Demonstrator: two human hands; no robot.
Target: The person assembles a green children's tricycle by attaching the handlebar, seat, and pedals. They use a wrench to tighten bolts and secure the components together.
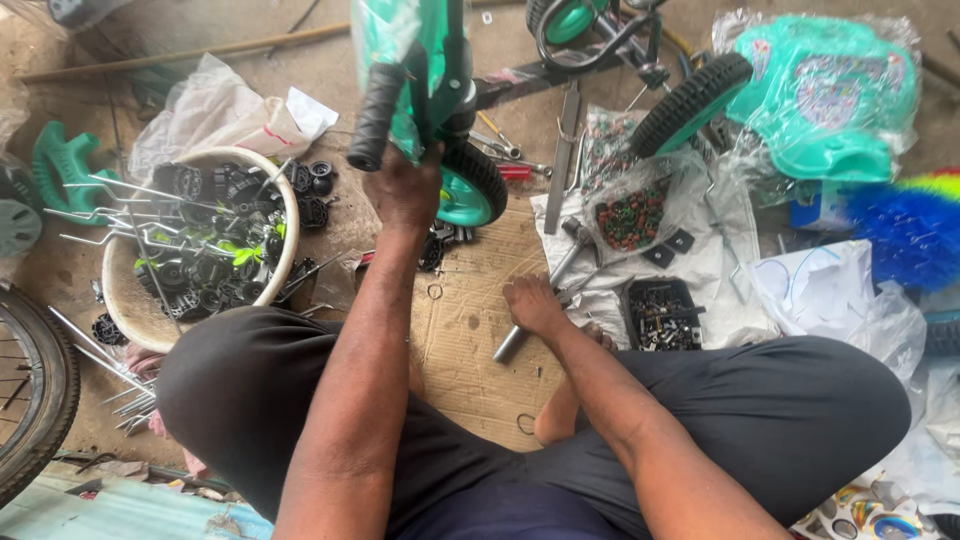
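A small teal and black tricycle (560, 70) stands on the floor in front of me, its steering column wrapped in green plastic. My left hand (405, 185) grips that column just below the black handlebar grip (377, 115) and beside the front wheel (470, 190). Lower down, my right hand (535, 305) closes over the metal handle of a hammer (572, 240) that lies on a sheet of cardboard (470, 330). I sit cross-legged in dark trousers, with one bare foot under my right forearm.
A white bowl (285, 215) of black plastic parts and metal rods sits at the left. A black tray of screws (660, 315), a bag of small coloured pieces (630, 215), a teal seat in plastic (825, 95) and a blue brush (910, 230) lie at the right. A bicycle wheel (30, 390) stands at the far left.
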